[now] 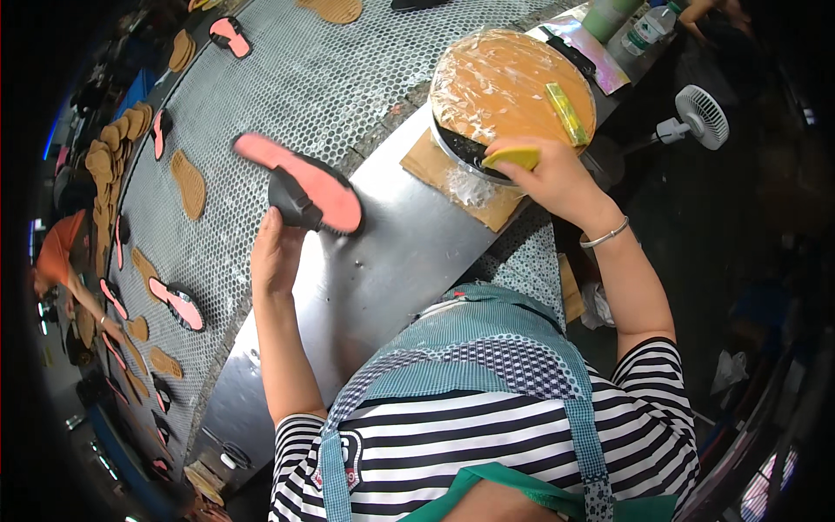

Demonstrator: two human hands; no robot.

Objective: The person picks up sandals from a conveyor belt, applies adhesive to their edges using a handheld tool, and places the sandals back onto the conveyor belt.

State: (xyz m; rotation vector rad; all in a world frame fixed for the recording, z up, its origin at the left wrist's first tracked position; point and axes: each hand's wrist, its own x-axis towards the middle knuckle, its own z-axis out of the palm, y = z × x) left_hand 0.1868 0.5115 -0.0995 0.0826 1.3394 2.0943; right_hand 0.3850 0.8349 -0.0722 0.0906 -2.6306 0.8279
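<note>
My left hand is closed around the black strap of a slipper piece with a pink insole, held tilted over the metal table edge. Its toe end points to the far left. In my right hand is a flat yellow pad, perhaps a sponge, pinched between thumb and fingers. That hand is over the near rim of a round pan. An orange-brown round cover under clear film lies over most of the pan, leaving a dark strip open at the front. A yellow packet rests on the cover.
A honeycomb-mesh conveyor carries tan soles and pink-and-black slipper pieces. Cardboard lies under the pan. Beyond are a bottle and a small fan. Scissors lie near left; another person is beyond the conveyor.
</note>
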